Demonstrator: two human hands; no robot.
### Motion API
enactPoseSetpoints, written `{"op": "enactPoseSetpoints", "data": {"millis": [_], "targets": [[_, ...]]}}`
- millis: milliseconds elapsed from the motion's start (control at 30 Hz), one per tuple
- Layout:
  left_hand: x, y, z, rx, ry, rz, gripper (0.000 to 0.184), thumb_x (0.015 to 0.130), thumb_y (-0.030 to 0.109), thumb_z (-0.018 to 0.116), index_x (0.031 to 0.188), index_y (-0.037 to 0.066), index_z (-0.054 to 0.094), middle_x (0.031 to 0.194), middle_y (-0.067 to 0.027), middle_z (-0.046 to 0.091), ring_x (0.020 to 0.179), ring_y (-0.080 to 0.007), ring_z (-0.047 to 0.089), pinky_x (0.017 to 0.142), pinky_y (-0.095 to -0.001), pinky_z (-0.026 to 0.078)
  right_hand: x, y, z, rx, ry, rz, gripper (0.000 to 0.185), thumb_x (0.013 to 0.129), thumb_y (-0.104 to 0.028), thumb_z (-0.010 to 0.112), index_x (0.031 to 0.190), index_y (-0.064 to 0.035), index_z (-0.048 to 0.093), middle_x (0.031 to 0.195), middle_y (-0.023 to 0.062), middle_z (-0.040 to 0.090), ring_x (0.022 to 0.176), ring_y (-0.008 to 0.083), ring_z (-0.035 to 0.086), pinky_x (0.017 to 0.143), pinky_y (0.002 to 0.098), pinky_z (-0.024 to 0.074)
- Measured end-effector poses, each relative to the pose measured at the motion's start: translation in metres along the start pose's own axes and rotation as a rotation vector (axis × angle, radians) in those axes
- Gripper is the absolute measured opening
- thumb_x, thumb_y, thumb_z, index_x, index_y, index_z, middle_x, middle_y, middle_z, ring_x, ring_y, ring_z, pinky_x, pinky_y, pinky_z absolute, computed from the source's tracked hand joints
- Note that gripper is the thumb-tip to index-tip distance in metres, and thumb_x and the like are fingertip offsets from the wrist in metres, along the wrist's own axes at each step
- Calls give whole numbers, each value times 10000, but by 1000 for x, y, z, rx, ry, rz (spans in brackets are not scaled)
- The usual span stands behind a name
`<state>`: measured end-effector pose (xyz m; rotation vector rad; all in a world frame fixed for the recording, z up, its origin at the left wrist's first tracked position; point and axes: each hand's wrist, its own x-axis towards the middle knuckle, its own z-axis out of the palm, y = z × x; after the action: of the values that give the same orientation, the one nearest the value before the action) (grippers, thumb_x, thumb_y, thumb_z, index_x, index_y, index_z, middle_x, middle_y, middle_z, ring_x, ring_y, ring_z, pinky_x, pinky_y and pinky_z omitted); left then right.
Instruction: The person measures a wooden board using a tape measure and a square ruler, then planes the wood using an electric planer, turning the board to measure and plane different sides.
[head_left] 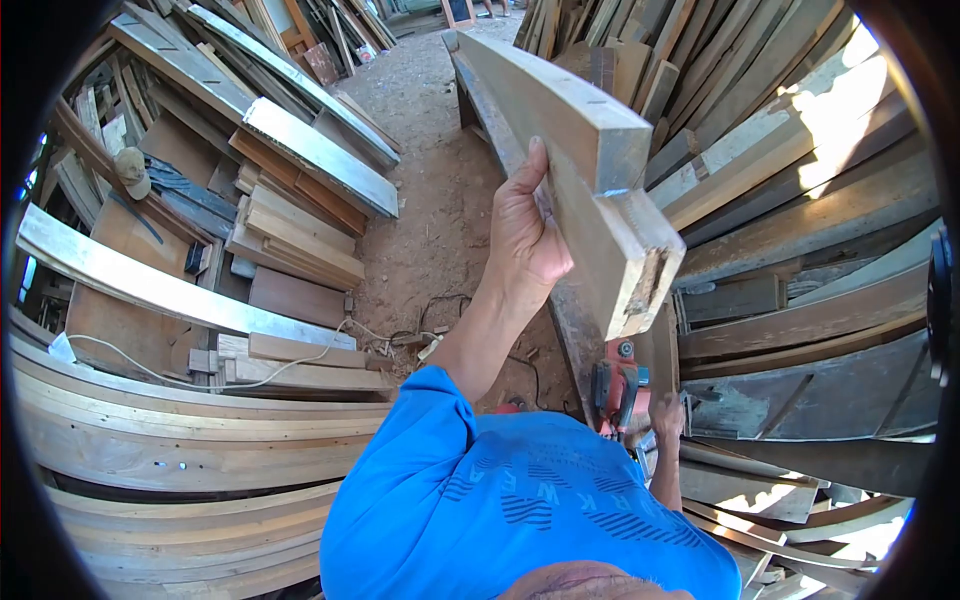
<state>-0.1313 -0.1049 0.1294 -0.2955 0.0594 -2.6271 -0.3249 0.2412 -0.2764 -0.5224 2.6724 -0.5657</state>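
My left hand (530, 225) grips a long wooden beam (575, 140) from its left side, thumb up along the face and the other fingers mostly hidden. The beam is tilted up off the bench, its stepped, notched end toward me with a rough dark hollow in the end grain. Below that end, a red and black electric planer (621, 388) rests on the narrow workbench (575, 335). Just right of the planer is my right hand (667, 412), small in view, its fingers curled. Whatever it grips there cannot be made out.
Stacked boards (300, 235) and a long pale plank (180, 285) fill the left side. Planks (800, 220) lean and lie close along the right. A cable (535, 375) and wood scraps lie on the dirt floor (410, 170). A cap (131, 172) hangs at left.
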Motion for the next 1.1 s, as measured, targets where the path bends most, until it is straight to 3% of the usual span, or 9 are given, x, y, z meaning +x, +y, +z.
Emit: {"op": "enactPoseSetpoints", "data": {"millis": [167,267,467,567,667,767,867,967,1100], "targets": [[5,-1,4,33,-61,2,426,978,266,668,1321,48,540,1281,-175,648,1228,-346,627,1062,-607,498,22,-50,-15,188,21,-308,331,908,-213,550,1106,18,681,1064,254,712,1030,405,688,922,449,527],[4,0,7,35,-59,-11,426,979,268,667,1322,48,540,1291,-175,643,1234,-349,623,1061,-614,495,14,-88,-35,203,-4,-348,294,921,-178,561,1088,24,692,1093,241,699,1045,393,673,932,451,519],[-2,1,1,-47,-71,-44,385,999,249,627,1285,-7,603,1242,-245,668,1171,-381,662,1008,-589,540,-6,-132,-75,483,-203,-354,330,965,-237,577,1121,34,684,1074,174,709,1041,258,675,922,368,520],[-12,-3,-8,16,28,-61,419,1014,345,573,1258,8,623,1184,-213,694,1107,-338,692,979,-521,561,-24,-156,-105,822,-408,-401,436,982,-318,602,1233,37,635,1160,155,681,1097,234,643,981,350,493],[-31,-23,-40,246,345,28,480,1014,451,502,1211,39,653,1067,-155,714,955,-281,715,860,-454,594,-62,-199,-153,1102,-509,-514,619,977,-429,630,1373,37,539,1280,167,639,1156,271,623,1046,385,460],[-50,-41,-108,326,603,73,550,988,574,486,1134,79,677,931,-102,702,799,-246,687,716,-424,590,-91,-224,-175,1109,-601,-720,780,951,-531,645,1461,27,449,1362,189,591,1192,320,603,1071,433,444],[-69,-53,-147,284,680,-80,653,928,705,502,1096,100,682,816,-87,682,702,-239,672,654,-411,582,-113,-261,-186,357,-736,-574,801,871,-511,740,1424,13,495,1251,261,658,1128,331,674,967,431,527],[-84,-47,-266,358,705,-69,752,867,803,505,1099,107,673,717,-68,640,638,-232,656,611,-408,571,-108,-246,-121,-14,-436,-533,691,834,-440,770,1322,8,576,1110,271,706,1018,379,712,893,447,562],[-107,-43,-377,430,738,-53,818,844,843,503,1208,115,587,768,-67,611,653,-228,642,619,-403,545,-101,-193,-36,135,-324,-461,541,807,-360,756,1197,-1,650,957,224,744,897,410,720,852,478,571]]}}
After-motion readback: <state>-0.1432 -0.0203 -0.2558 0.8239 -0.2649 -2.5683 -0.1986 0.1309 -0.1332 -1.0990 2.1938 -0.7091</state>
